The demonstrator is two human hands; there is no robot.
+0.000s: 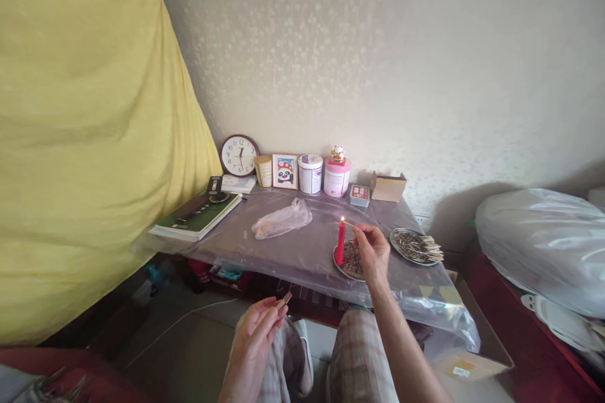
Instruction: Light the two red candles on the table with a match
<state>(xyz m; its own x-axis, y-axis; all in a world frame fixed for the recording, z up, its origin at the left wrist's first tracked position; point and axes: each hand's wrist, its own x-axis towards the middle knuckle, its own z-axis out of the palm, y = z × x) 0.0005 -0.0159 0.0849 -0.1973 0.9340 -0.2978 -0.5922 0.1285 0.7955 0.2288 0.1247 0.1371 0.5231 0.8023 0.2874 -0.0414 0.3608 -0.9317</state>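
A red candle point(341, 243) stands upright on a small plate point(336, 264) covered with dark, seed-like bits, near the table's front edge. Its tip carries a small flame. My right hand point(375, 255) pinches a thin matchstick point(348, 223) between thumb and fingers, its far end at the flame. Whether the match itself burns is hard to tell. Low over my lap, my left hand point(258, 334) has its fingers closed around a small matchbox point(285, 300), with only one end showing. Right of my right hand, a second plate point(396, 249) holds similar bits and a bundle of pale matchsticks point(431, 248).
Plastic film covers the table point(302, 258). A crumpled plastic bag point(283, 219) lies mid-table, with a thick book point(196, 217) to the left. Along the wall stand a clock point(240, 155), a framed panda picture point(285, 172), tubs point(311, 175), a card pack point(360, 195) and a cardboard box point(388, 187).
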